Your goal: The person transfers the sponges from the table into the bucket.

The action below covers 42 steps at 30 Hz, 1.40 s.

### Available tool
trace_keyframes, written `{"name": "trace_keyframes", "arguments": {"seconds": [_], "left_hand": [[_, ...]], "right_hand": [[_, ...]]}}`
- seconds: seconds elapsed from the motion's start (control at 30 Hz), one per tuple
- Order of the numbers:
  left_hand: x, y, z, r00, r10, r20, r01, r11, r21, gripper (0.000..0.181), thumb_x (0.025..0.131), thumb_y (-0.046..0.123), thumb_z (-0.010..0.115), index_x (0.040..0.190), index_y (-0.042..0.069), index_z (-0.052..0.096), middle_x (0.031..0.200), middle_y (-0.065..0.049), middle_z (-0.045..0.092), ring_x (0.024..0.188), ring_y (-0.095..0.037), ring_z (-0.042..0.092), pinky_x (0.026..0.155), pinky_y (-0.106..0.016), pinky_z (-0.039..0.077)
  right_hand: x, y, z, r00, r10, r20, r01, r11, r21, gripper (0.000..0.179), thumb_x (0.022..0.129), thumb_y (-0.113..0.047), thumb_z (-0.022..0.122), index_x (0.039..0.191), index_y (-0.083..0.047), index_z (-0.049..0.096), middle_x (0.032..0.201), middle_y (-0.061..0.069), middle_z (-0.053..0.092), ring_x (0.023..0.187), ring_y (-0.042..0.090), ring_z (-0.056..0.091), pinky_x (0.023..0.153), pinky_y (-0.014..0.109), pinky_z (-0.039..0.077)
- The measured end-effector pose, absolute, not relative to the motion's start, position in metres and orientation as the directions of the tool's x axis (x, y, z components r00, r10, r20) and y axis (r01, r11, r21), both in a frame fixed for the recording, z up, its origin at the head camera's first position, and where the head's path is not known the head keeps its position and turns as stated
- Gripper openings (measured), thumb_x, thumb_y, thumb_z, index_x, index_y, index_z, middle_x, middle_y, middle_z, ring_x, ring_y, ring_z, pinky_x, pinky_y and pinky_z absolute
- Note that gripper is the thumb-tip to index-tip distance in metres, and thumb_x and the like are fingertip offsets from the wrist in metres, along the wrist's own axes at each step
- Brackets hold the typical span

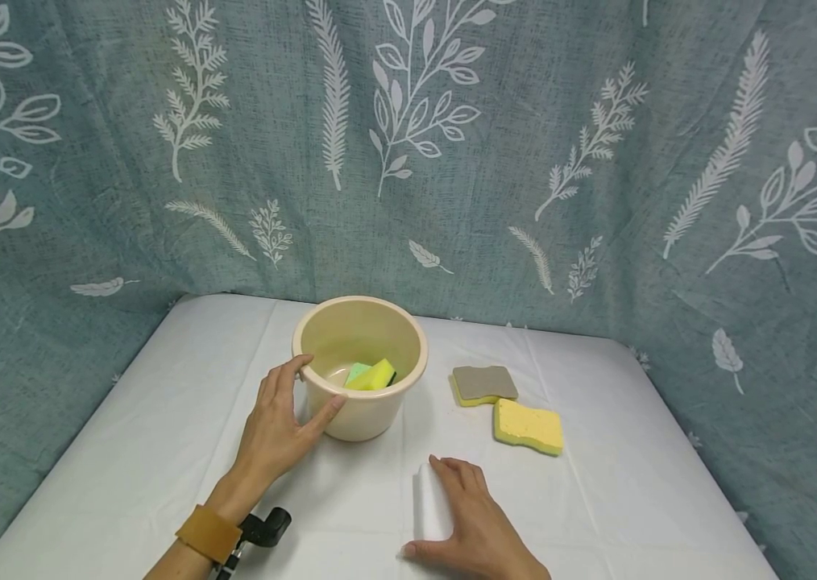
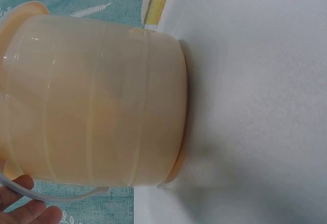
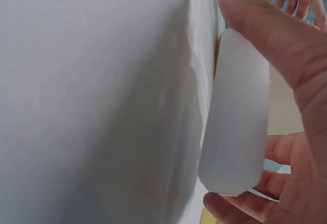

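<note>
The right hand (image 1: 479,522), spread wide, grips the white block (image 1: 433,507) endwise; the left hand (image 1: 274,431), gripping the bucket (image 1: 363,417), should steady it.

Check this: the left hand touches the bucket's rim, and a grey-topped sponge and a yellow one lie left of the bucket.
Wrong side: the grey-topped sponge and the yellow sponge lie right of the bucket in the head view. The left hand does touch the rim.

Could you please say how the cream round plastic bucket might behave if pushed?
The cream round plastic bucket is likely light for its size, since it looks hollow and thin-walled. It may tip if pushed near the rim, as it narrows toward its base. Its smooth-looking wall might feel slippery.
</note>
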<state>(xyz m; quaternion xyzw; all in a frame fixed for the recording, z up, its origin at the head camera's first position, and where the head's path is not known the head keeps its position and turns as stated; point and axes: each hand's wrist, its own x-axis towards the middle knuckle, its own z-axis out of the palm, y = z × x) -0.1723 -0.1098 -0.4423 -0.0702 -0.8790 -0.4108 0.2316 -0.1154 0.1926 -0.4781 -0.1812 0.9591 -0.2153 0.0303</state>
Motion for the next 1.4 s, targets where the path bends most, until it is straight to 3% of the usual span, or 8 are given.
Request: {"name": "trace_keyframes", "arguments": {"seconds": [0.47, 0.87, 1.23, 1.4], "left_hand": [[-0.173, -0.111, -0.442, -0.884, -0.060, 0.464, 0.318, 0.651, 0.689, 0.079, 0.090, 0.049, 0.076, 0.150, 0.010, 0.043, 0.145, -0.018, 0.048, 0.130, -0.035, 0.049, 0.097, -0.060, 0.048], [-0.173, -0.112, -0.444, -0.885, -0.063, 0.461, 0.315, 0.649, 0.693, 0.079, 0.091, 0.051, 0.075, 0.150, 0.012, 0.042, 0.145, -0.018, 0.048, 0.130, -0.034, 0.049, 0.096, -0.061, 0.048], [-0.173, -0.112, -0.443, -0.886, -0.062, 0.459, 0.312, 0.651, 0.692, 0.079, 0.090, 0.051, 0.075, 0.150, 0.012, 0.042, 0.144, -0.018, 0.048, 0.130, -0.035, 0.049, 0.097, -0.061, 0.048], [-0.173, -0.111, -0.443, -0.885, -0.062, 0.461, 0.314, 0.652, 0.690, 0.080, 0.090, 0.051, 0.076, 0.150, 0.010, 0.042, 0.144, -0.018, 0.048, 0.130, -0.035, 0.048, 0.097, -0.061, 0.048]], "right_hand": [[-0.117, 0.197, -0.470, -0.924, -0.355, 0.143, -0.382, 0.842, -0.380, 0.119, 0.064, -0.080, 0.079, 0.153, -0.010, 0.044, 0.144, 0.007, 0.047, 0.133, 0.023, 0.046, 0.103, 0.046, 0.050], [-0.120, 0.195, -0.452, -0.919, -0.360, 0.162, -0.395, 0.832, -0.390, 0.120, 0.064, -0.080, 0.080, 0.156, -0.013, 0.042, 0.148, 0.005, 0.045, 0.138, 0.021, 0.042, 0.108, 0.044, 0.046], [-0.126, 0.194, -0.435, -0.903, -0.367, 0.222, -0.427, 0.820, -0.381, 0.116, 0.065, -0.071, 0.085, 0.156, -0.013, 0.041, 0.149, 0.006, 0.045, 0.137, 0.021, 0.043, 0.106, 0.045, 0.048], [-0.129, 0.193, -0.426, -0.895, -0.373, 0.246, -0.444, 0.808, -0.388, 0.117, 0.067, -0.074, 0.082, 0.157, -0.013, 0.040, 0.150, 0.007, 0.044, 0.138, 0.023, 0.042, 0.106, 0.047, 0.047]]}}
